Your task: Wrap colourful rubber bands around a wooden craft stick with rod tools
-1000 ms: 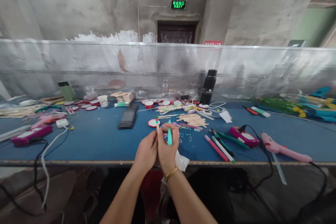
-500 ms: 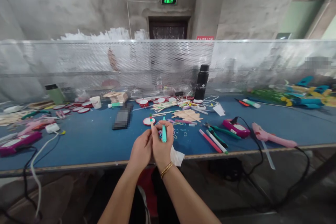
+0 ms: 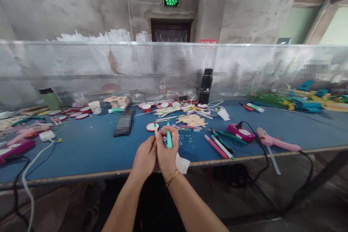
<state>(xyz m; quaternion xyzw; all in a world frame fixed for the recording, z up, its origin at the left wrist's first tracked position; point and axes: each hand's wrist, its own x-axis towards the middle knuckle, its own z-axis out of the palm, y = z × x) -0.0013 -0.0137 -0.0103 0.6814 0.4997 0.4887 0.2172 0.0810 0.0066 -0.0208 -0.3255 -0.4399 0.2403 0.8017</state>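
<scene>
My left hand is closed around a wooden craft stick, which points up and away with green and red bands at its tip. In my right hand sits a teal marker, tilted upright between thumb and fingers. The two hands touch each other over the table's front edge. A white disc with a red rim lies just beyond the stick. Small coloured rubber bands are scattered past my right hand, and white paper shows beside that wrist.
Loose craft sticks lie behind the hands. Rightward are a red marker, a white marker, green-handled pliers and a pink glue gun. A phone rests left; a black bottle stands behind.
The head view has shifted slightly, so the table things appear a little further left. Both hands keep the same hold on the stick and the marker.
</scene>
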